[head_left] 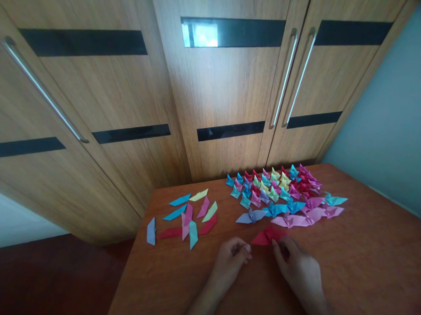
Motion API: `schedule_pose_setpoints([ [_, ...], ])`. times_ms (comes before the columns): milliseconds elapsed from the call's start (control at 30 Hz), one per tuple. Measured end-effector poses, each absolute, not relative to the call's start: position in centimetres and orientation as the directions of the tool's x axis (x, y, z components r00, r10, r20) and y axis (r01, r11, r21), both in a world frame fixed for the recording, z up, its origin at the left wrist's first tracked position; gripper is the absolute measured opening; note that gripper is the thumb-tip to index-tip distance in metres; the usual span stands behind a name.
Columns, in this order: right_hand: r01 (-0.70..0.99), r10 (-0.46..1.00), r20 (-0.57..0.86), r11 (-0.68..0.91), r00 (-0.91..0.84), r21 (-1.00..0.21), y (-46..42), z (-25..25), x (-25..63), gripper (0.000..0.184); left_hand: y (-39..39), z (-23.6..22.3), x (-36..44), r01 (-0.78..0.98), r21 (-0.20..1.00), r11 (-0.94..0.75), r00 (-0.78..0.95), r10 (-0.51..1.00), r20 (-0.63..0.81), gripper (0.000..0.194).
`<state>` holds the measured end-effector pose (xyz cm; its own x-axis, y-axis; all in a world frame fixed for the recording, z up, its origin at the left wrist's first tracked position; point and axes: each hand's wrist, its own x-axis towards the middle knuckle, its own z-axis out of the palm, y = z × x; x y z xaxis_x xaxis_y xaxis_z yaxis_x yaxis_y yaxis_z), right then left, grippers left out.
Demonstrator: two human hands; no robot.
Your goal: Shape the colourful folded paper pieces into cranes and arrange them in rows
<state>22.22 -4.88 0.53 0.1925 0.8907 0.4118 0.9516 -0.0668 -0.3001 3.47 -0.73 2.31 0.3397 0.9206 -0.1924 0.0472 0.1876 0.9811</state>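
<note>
A red folded-paper piece (266, 236) with pointed wing-like ends is near the front middle of the table. My right hand (298, 265) pinches its right part between thumb and fingers. Just left of its pointed tip is my left hand (233, 257), fingers curled together, with nothing visible in them. Beyond the red piece lies a row of flat-winged folded papers, among them a lilac one (250, 216), a blue one (295, 206) and a pink one (287, 220). Behind them stand several small folded-paper figures (264, 196) in many colours, packed in rows.
Several flat folded strips are spread at the table's left, including a lilac strip (151, 231), a teal strip (193, 234) and a dark red strip (170, 233). The brown wooden table (364, 262) stands against a wardrobe (224, 91) with metal handles. A pale wall (393, 138) borders the right side.
</note>
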Motion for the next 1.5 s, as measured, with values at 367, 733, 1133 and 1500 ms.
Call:
schedule_pose_setpoints([
  [367,0.970,0.930,0.283,-0.205,0.236,-0.134,-1.7,1.4,22.6,0.021,-0.9,2.3,2.3,0.022,0.967,0.255,0.340,0.907,-0.247,0.020],
  [733,0.952,0.930,0.220,-0.267,0.295,-0.148,-1.5,1.3,22.1,0.022,-0.8,2.2,2.2,0.015,0.967,0.254,0.343,0.907,-0.243,0.020],
  [1133,0.941,0.934,0.216,-0.230,0.285,-0.247,-3.5,1.7,21.8,0.026,-0.8,4.3,-2.5,0.271,0.962,0.025,0.231,0.969,-0.090,0.023],
  [1500,0.856,0.986,0.129,0.155,-0.104,-0.493,-2.8,2.2,14.8,0.023,0.6,5.5,-8.3,0.963,0.257,-0.076,0.036,0.987,0.157,0.024],
])
